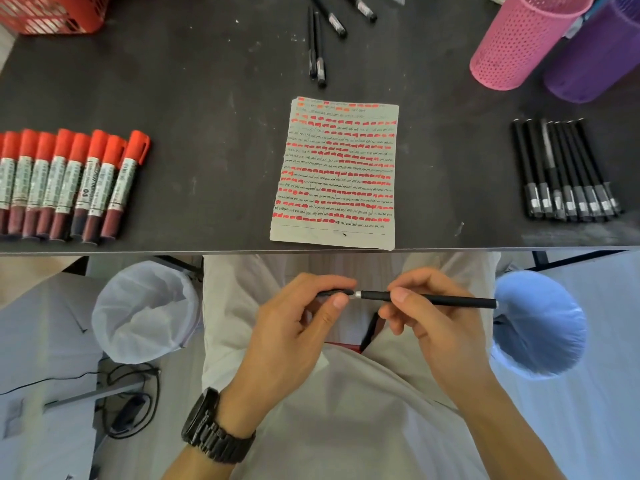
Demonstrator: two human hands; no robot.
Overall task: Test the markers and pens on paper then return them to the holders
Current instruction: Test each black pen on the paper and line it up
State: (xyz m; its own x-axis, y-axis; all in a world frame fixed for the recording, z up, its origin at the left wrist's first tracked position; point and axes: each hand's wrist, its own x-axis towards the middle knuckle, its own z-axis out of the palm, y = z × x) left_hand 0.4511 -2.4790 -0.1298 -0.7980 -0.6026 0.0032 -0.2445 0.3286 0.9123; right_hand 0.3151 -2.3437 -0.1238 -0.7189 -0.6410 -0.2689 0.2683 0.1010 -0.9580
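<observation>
Pen point(443, 301) in question is a slim black one with a silver tip, held level over the person's lap, just below the near edge of the dark grey table point(207, 98). The right hand point(433, 323) has thumb and fingers pinched round the barrel near the tip end, and the left hand point(298, 327), with a chunky black wristwatch point(214, 427) on it, pinches the black cap point(332, 292), whose mouth is right at the tip. Up on the table, straight ahead, lies a sheet of paper point(337, 174) packed with rows of red dashes and black scribbles. Left of it is a neat row of red-capped markers point(65, 185), and to the right a row of capped black pens point(568, 174). A few loose black pens point(317, 46) lie beyond the paper. The pink perforated holder point(519, 39) and purple holder point(595, 53) stand side by side at the far right, with a red mesh basket point(52, 12) at the far left corner.
</observation>
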